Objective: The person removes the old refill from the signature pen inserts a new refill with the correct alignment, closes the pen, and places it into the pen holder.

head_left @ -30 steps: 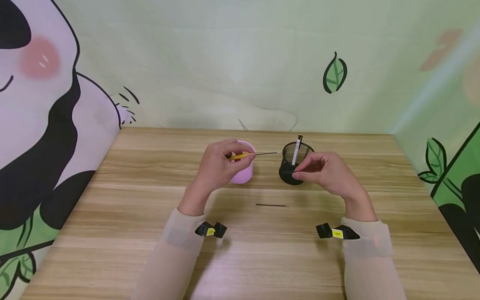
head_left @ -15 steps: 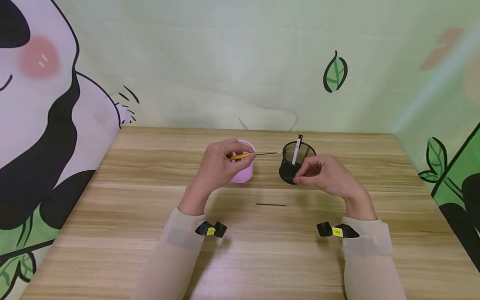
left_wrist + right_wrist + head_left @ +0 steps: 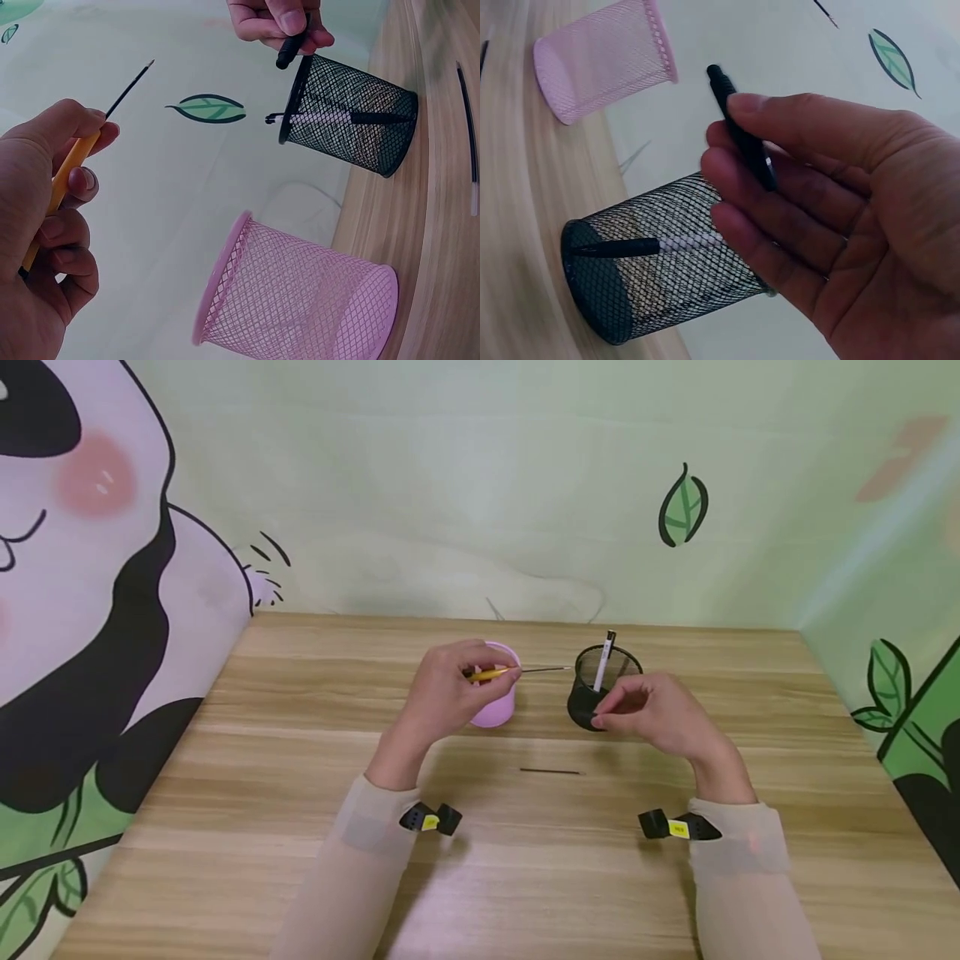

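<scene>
My left hand (image 3: 453, 693) holds a yellow pen barrel (image 3: 73, 166) with a thin dark refill (image 3: 129, 91) sticking out of its end, pointing right. Behind that hand stands a pink mesh cup (image 3: 300, 292), partly hidden in the head view. Between thumb and fingers, my right hand (image 3: 667, 714) pinches a short black pen front piece (image 3: 739, 131), best seen in the right wrist view. The two pen parts are apart. Beside the right hand is a black mesh cup (image 3: 341, 79), with a white-and-black pen (image 3: 603, 664) leaning inside it.
A second dark refill (image 3: 551, 771) lies flat on the wooden table (image 3: 555, 877), between the forearms and nearer than the cups. At the table's far edge rises a pale green wall cloth (image 3: 450, 510) printed with a panda and leaves.
The right hand has dropped slightly toward the table and shifted a little right, still pinching the black piece. The left hand keeps its hold. The head view has turned slightly left.
</scene>
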### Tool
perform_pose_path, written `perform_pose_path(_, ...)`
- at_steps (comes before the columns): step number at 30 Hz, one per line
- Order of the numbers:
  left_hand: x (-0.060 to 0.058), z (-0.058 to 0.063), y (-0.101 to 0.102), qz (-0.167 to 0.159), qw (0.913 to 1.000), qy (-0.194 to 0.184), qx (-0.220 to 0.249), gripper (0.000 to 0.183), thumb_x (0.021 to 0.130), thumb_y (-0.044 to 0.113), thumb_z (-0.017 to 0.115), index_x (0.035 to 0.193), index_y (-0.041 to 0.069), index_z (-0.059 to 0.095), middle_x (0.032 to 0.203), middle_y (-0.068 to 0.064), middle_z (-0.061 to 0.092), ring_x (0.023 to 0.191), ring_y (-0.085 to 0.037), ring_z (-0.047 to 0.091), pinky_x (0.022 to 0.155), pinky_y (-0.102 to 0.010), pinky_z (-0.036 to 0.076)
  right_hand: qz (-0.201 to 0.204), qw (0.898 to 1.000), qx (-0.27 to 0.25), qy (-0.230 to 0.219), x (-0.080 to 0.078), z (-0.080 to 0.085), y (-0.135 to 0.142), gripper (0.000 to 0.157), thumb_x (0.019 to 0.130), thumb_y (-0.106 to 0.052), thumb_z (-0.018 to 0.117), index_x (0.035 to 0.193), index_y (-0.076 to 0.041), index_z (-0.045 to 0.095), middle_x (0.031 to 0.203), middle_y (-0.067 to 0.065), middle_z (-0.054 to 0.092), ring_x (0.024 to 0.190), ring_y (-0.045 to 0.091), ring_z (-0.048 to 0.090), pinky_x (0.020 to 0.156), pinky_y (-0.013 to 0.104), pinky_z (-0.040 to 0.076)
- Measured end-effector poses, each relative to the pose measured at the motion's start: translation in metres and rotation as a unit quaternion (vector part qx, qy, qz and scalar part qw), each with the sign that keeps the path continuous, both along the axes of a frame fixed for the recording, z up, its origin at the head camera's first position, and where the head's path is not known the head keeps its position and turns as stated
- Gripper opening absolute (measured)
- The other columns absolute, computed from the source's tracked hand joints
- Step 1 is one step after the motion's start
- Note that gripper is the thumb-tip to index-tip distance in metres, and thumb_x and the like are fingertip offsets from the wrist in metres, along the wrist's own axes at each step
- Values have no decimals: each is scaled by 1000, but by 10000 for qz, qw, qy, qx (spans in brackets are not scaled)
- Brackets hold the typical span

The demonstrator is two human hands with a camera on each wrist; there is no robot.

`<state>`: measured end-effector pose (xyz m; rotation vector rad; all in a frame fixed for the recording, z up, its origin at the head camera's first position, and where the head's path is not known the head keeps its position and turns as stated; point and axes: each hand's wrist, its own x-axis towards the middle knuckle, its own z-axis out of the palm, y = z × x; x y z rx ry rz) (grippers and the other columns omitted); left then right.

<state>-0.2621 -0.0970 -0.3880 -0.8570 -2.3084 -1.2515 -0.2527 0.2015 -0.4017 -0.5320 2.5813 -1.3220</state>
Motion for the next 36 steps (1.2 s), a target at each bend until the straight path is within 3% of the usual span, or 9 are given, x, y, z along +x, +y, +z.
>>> perform_pose_path(14, -2, 0, 1, 65, 10000, -12, 14, 7, 85, 25, 74, 86, 19, 77, 85, 7, 72, 69, -4, 60, 58, -23, 47, -25, 9997, -4, 222, 0, -20, 2, 11, 80, -16, 80, 89, -13, 76, 85, 3, 74, 79, 19, 70, 67, 24, 53)
perform_pose_path(23, -2, -2, 1, 83, 9999, 93, -60, 6, 86, 26, 73, 87, 20, 77, 82, 11, 69, 65, -4, 56, 56, -22, 45, -44, 9978, 476, 451, 1, -25, 3, 6, 80, -18, 80, 84, -21, 77, 83, -4, 74, 73, 12, 67, 59, 25, 50)
perform_pose_path(31, -2, -2, 3, 45, 9999, 48, -124, 8, 86, 27, 73, 86, 20, 76, 80, 11, 67, 64, -5, 55, 56, -22, 45, 38, 9953, 926, 295, -2, -31, 6, 13, 79, -30, 81, 82, -18, 78, 80, -11, 74, 62, 8, 52, 50, 23, 38)
perform_pose_path(36, -2, -2, 4, 28, 9999, 10, -150, 7, 87, 27, 73, 86, 20, 76, 81, 11, 68, 65, -5, 55, 57, -22, 45, 105, 9928, 1160, 275, -4, -36, 4, 10, 77, -32, 81, 79, -22, 78, 79, -12, 73, 63, 10, 50, 52, 24, 39)
